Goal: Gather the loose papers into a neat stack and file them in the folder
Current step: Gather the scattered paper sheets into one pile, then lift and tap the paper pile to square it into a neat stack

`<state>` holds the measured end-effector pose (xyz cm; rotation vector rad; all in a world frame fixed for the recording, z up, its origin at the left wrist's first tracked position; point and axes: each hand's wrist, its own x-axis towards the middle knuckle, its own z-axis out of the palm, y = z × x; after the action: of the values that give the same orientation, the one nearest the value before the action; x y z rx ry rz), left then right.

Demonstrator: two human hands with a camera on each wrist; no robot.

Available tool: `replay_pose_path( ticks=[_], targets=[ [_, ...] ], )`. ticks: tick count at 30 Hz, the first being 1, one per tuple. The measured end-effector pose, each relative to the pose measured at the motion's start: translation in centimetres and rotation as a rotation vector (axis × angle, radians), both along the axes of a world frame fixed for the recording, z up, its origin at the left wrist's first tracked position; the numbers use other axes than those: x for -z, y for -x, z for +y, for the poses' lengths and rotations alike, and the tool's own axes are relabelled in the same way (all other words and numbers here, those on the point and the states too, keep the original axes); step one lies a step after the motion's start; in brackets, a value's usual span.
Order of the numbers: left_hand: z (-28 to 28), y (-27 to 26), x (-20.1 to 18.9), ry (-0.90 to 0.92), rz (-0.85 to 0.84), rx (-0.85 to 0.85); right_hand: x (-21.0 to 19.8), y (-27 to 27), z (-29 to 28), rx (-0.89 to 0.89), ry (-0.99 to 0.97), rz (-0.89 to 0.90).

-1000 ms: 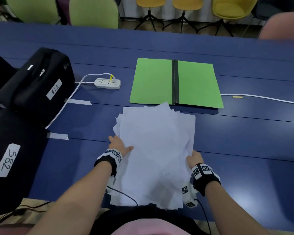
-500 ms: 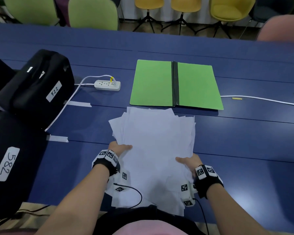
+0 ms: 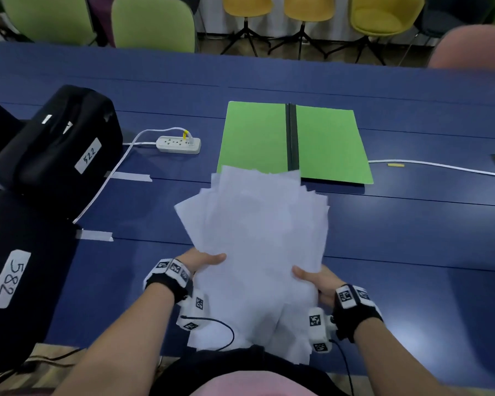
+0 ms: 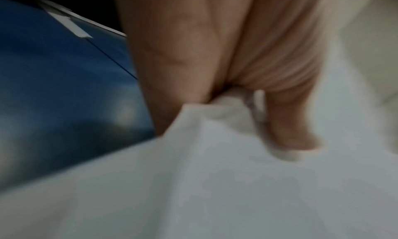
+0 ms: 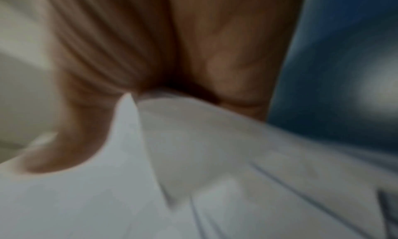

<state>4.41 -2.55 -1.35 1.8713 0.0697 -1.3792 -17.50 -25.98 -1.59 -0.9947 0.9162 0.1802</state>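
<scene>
A loose, fanned bundle of white papers (image 3: 257,247) is lifted off the blue table, its far edges reaching over the near edge of the open green folder (image 3: 326,144). My left hand (image 3: 200,262) grips the bundle's left side, thumb on top. My right hand (image 3: 315,280) grips the right side the same way. In the left wrist view the papers (image 4: 215,183) are pinched between the thumb and fingers (image 4: 288,123); the right wrist view shows the papers (image 5: 193,166) held under the thumb. The sheets are uneven, with corners sticking out.
A white power strip (image 3: 179,144) and its cable lie left of the folder. Two black bags (image 3: 60,150) with number labels occupy the table's left side. A white cable (image 3: 440,166) runs along the right. Chairs (image 3: 155,24) stand beyond the far edge.
Both hands have raised the paper bundle off the table and tilted its far end up towards the folder. The right thumb has shifted further onto the sheets.
</scene>
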Motion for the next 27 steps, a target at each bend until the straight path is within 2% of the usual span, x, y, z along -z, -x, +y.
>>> replay_pose_path(
  ticks=[3,6,8,10,13,16,19,22,25,27],
  targets=[
    [-1.8,0.5,0.6,-0.08,-0.179,0.058,1.0,-1.7,1.1,0.036,0.198,0.11],
    [-1.4,0.2,1.1,-0.057,-0.173,0.052,-0.2,-1.4,1.4,0.093,0.26,0.158],
    [-0.5,0.1,0.8,0.03,-0.159,0.007,-0.7,0.2,0.9,0.112,0.199,0.101],
    [0.5,0.7,-0.3,0.151,-0.066,-0.092,-0.8,2.0,0.3,0.109,0.085,-0.027],
    [0.6,2.0,-2.8,0.262,0.029,-0.078,-0.8,3.2,0.0,0.061,-0.079,-0.134],
    [-0.1,2.5,-4.1,0.166,0.008,-0.011,-1.1,2.4,0.8,0.034,-0.129,-0.143],
    [-0.5,2.2,-4.5,0.235,-0.097,0.095,-1.8,1.2,1.3,0.069,0.019,-0.048],
    [-2.0,2.1,-6.4,0.324,-0.262,-0.032,-4.3,-0.2,0.1,0.193,0.257,-0.01],
    [-5.0,1.5,-10.8,0.423,-0.456,-0.192,-8.7,-2.5,-2.1,0.324,0.427,-0.143],
    [-6.4,1.6,-14.0,0.485,-0.499,-0.3,-12.4,-3.6,-3.2,0.398,0.465,-0.299]
  ],
)
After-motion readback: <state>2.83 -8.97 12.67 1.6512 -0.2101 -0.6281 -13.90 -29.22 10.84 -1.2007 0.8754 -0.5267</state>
